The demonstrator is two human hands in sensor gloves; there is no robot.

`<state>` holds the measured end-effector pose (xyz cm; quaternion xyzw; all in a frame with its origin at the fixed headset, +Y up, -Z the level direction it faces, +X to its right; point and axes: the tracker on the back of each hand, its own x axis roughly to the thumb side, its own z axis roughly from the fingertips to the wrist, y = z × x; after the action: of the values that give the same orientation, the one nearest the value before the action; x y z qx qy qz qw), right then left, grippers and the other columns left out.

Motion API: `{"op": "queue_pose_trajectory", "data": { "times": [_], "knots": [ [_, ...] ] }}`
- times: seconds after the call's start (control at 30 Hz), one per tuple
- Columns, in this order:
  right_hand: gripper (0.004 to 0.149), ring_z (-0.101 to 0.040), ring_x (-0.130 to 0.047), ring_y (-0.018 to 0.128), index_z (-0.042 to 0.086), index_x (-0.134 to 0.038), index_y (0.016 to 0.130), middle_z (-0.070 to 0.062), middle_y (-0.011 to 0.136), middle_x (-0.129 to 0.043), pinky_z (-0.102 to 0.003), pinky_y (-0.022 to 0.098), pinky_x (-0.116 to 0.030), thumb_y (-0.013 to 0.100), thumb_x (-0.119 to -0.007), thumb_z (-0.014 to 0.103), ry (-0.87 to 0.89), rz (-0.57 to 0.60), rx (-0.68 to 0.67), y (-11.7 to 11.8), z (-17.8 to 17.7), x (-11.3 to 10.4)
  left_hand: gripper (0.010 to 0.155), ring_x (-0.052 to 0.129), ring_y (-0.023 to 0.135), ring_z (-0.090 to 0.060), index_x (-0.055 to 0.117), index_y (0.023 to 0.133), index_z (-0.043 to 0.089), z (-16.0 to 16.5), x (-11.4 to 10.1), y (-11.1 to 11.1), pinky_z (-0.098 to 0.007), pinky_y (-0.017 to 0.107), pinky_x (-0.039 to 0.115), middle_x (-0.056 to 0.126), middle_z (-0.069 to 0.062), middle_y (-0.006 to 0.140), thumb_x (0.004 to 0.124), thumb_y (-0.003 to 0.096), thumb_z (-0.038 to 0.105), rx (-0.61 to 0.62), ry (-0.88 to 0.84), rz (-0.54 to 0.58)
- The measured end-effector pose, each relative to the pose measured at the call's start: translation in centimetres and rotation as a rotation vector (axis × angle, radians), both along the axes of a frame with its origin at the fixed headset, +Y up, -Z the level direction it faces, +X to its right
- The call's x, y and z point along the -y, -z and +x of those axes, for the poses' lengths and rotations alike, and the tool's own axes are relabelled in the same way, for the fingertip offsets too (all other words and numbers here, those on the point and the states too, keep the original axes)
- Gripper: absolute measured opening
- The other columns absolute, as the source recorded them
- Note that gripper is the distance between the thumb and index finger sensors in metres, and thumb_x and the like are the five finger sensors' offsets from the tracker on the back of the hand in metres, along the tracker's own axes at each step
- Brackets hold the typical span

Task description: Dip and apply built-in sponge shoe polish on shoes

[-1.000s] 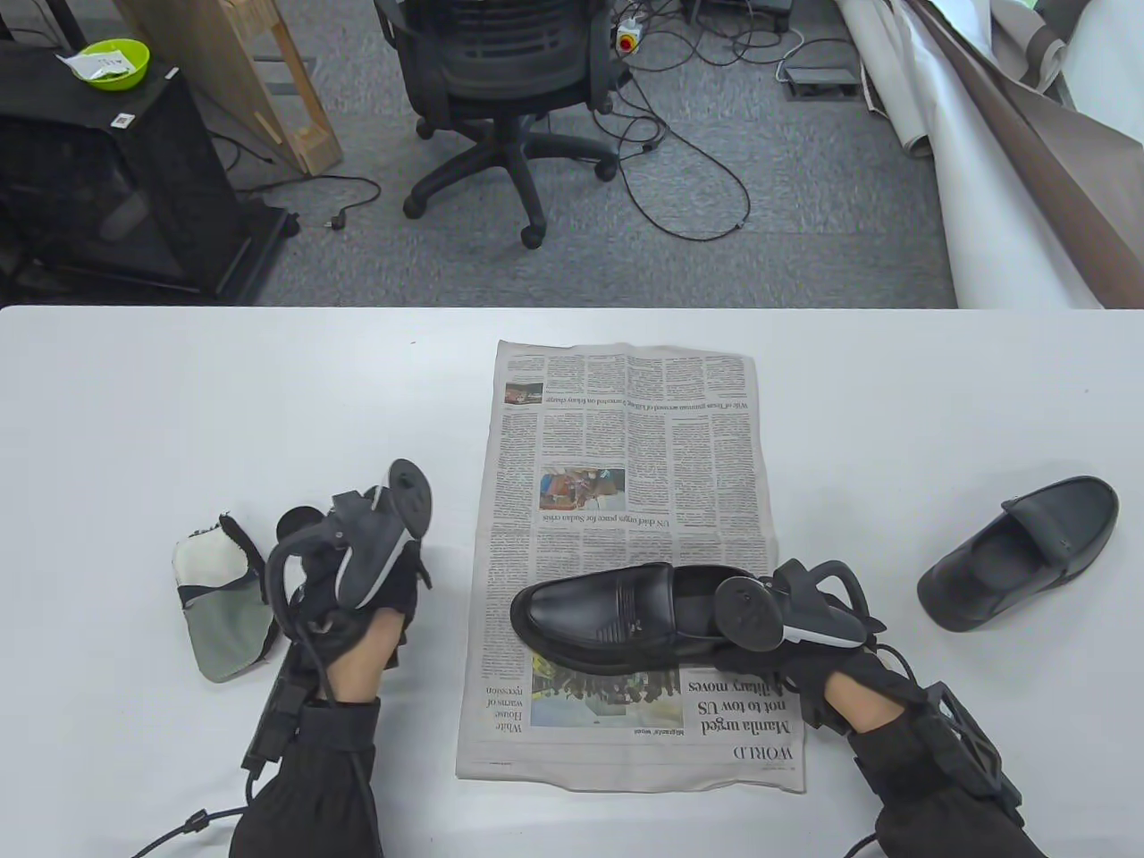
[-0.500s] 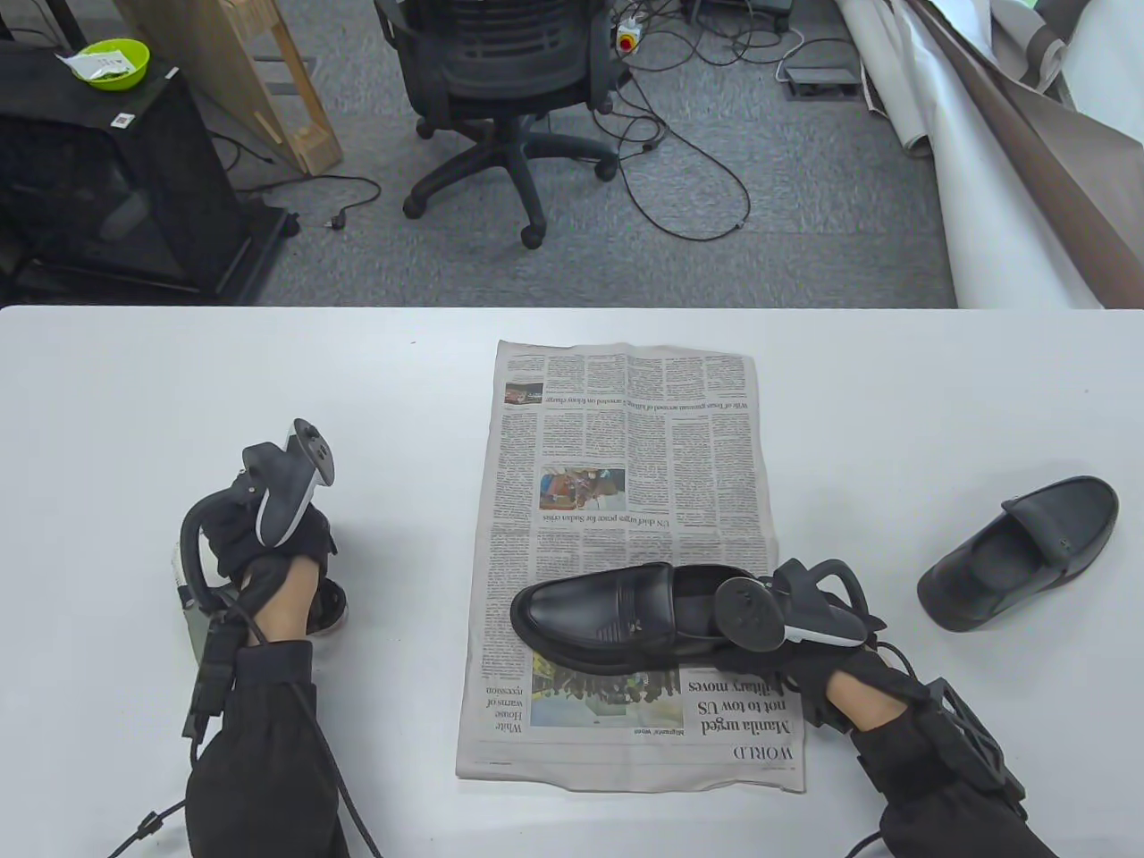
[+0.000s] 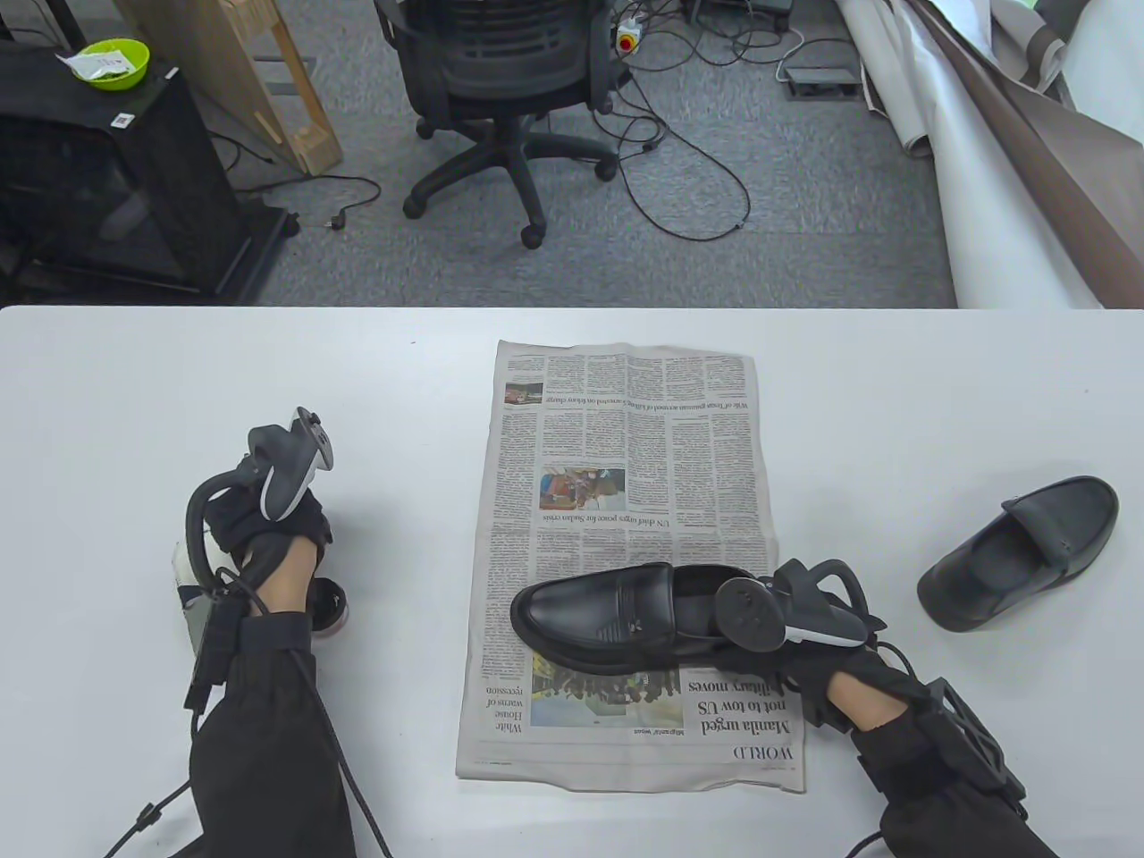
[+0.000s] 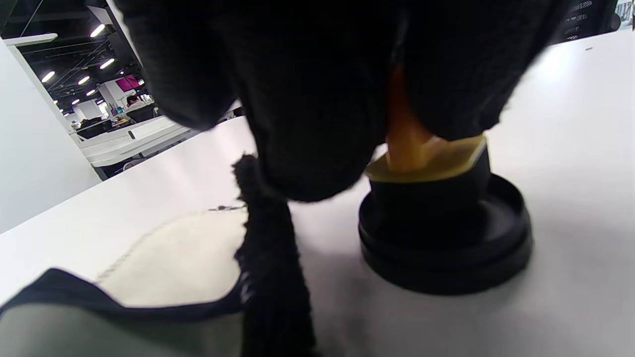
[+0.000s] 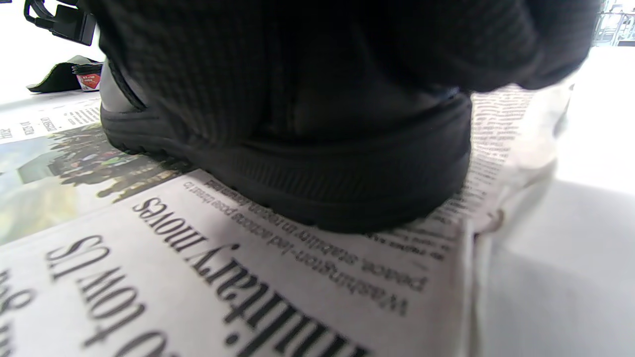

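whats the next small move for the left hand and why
Probably lift the sponge out of the polish tin and carry it to the shoe. The left hand pinches it down in the tin, and the right hand steadies the shoe on the newspaper.

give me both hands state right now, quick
Left hand: fingers on the polish tin's sponge; grip cannot be told.
Right hand: holds the shoe at its heel.
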<state>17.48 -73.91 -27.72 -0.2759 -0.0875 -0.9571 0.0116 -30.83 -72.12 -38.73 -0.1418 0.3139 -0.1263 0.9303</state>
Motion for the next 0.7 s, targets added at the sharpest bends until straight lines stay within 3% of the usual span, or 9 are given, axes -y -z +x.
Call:
{"op": "queue_pose_trajectory", "data": {
  "times": [0.47, 0.7],
  "knots": [
    [0.04, -0.021, -0.091, 0.033, 0.032, -0.091, 0.066, 0.003, 0.066, -0.086, -0.048, 0.051, -0.08, 0.03, -0.09, 0.051, -0.003, 0.004, 0.003, -0.1, 0.0, 0.0, 0.049, 0.11, 0.041, -0.007, 0.09, 0.084, 0.024, -0.2, 1.1, -0.1, -0.041, 0.06, 0.085, 0.104, -0.003, 0.069, 0.091, 0.0422, 0.05, -0.026, -0.06, -0.089],
    [0.04, -0.021, -0.091, 0.033, 0.032, -0.091, 0.066, 0.004, 0.066, -0.086, -0.048, 0.051, -0.08, 0.031, -0.09, 0.051, -0.01, 0.014, 0.009, -0.2, 0.0, 0.0, 0.062, 0.109, 0.045, -0.01, 0.083, 0.091, 0.02, 1.7, -0.8, -1.1, -0.044, 0.061, 0.083, 0.101, -0.007, 0.075, 0.09, 0.0404, 0.055, 0.023, 0.026, 0.007]
  ]
}}
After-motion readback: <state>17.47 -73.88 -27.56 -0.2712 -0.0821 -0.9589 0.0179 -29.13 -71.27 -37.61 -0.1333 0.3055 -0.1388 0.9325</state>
